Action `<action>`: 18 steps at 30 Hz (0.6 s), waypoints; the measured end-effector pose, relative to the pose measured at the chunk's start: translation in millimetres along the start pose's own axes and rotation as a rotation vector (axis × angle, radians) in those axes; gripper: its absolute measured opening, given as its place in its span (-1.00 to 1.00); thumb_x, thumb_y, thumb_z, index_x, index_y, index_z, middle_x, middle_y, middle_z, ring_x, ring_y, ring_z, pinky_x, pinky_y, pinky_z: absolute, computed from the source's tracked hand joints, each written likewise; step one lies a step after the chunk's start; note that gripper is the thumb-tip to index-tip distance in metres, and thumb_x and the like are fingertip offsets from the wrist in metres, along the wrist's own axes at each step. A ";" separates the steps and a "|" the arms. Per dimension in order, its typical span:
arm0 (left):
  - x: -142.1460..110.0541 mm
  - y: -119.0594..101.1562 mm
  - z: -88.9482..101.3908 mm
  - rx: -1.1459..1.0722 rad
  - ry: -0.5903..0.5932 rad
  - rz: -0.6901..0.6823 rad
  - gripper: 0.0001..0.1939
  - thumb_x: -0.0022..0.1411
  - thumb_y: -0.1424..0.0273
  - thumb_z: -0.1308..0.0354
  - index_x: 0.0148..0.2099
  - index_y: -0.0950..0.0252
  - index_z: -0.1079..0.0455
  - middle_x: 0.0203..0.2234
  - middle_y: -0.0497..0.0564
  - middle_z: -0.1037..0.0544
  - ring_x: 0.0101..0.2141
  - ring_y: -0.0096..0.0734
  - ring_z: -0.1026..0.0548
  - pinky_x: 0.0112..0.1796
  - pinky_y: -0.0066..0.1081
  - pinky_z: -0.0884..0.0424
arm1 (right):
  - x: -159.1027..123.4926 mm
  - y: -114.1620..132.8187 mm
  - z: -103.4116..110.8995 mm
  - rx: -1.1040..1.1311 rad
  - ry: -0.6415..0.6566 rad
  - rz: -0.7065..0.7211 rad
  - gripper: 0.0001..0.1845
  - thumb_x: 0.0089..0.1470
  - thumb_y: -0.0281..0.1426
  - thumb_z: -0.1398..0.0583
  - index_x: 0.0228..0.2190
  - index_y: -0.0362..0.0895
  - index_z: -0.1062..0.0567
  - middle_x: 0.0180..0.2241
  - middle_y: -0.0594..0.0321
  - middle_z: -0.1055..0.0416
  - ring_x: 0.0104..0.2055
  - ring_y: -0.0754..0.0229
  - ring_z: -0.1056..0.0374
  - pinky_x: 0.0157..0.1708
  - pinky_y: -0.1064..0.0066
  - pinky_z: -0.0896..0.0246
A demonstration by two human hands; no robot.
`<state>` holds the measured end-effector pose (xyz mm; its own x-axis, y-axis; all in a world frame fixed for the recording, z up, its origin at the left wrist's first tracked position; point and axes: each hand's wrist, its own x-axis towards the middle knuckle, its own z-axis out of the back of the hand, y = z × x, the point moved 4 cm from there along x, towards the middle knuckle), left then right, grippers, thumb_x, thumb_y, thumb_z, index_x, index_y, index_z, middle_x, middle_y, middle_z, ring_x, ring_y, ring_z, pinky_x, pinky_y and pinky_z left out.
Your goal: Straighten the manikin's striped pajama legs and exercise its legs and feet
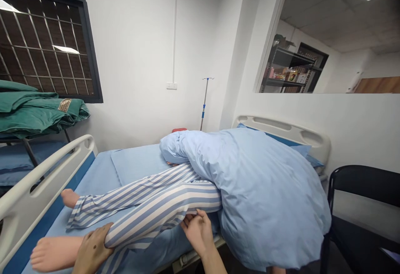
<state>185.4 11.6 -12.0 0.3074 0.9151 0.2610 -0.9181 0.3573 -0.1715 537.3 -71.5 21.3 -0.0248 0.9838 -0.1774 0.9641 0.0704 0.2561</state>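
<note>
A lying figure with smooth, manikin-like bare feet wears blue-and-white striped trousers [156, 201], and its legs stretch toward the left. My left hand [92, 251] is wrapped around the nearer leg just above the bare foot [54, 253]. My right hand [196, 232] grips the same trouser leg from below, near the knee. The other foot [70, 198] rests farther up the blue bed sheet [137, 163]. A light blue duvet [259, 195] covers the upper body and hides the head.
A white bed rail [37, 182] runs along the left side, and a white headboard [281, 130] stands at the far end. Beyond are an IV pole [204, 103] and a neighbouring bed with green folded linen [37, 113]. A black chair [359, 186] stands at the right.
</note>
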 end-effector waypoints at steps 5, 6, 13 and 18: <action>0.7 33.7 33.3 0.150 -0.041 -0.080 -0.49 -0.07 0.30 -0.07 0.00 0.19 -0.40 -0.06 0.02 -0.50 -0.04 -0.11 -0.42 -0.05 -0.20 -0.29 | 4.2 -14.9 9.1 0.023 -0.040 -0.027 -0.74 -0.12 -0.23 -0.21 -0.42 -0.17 -0.50 -0.40 0.22 -0.50 -0.26 0.14 -0.38 -0.13 0.28 -0.22; -0.4 37.2 41.3 0.171 -0.033 -0.084 -0.50 -0.07 0.32 -0.07 -0.01 0.18 -0.41 -0.07 0.02 -0.51 -0.05 -0.12 -0.42 -0.05 -0.20 -0.28 | 5.8 -19.5 12.5 0.018 -0.044 -0.032 -0.73 -0.11 -0.21 -0.21 -0.41 -0.16 -0.49 -0.40 0.22 -0.50 -0.26 0.14 -0.38 -0.12 0.28 -0.22; -8.3 46.4 81.7 0.246 0.082 -0.105 -0.54 -0.10 0.49 -0.01 -0.10 0.18 -0.45 -0.08 0.02 -0.51 -0.05 -0.16 -0.41 -0.02 -0.20 -0.21 | 16.9 -57.9 45.8 0.000 -0.149 -0.071 -0.68 -0.11 -0.15 -0.21 -0.34 -0.11 -0.45 -0.33 0.25 -0.49 -0.20 0.15 -0.37 -0.10 0.28 -0.22; -8.4 49.7 78.7 0.304 0.158 -0.091 -0.48 -0.12 0.55 0.04 -0.06 0.21 -0.42 -0.07 0.07 -0.49 -0.03 -0.15 -0.37 -0.02 -0.18 -0.15 | 23.2 -76.2 63.2 -0.031 -0.223 -0.071 -0.68 -0.20 -0.18 -0.24 -0.36 -0.08 -0.43 -0.32 0.26 -0.48 -0.14 0.13 -0.36 -0.10 0.27 -0.22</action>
<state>117.5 7.0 52.1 0.4043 0.9083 0.1078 -0.9105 0.3883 0.1423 480.0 -64.4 -62.4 -0.0301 0.9158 -0.4006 0.9532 0.1469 0.2642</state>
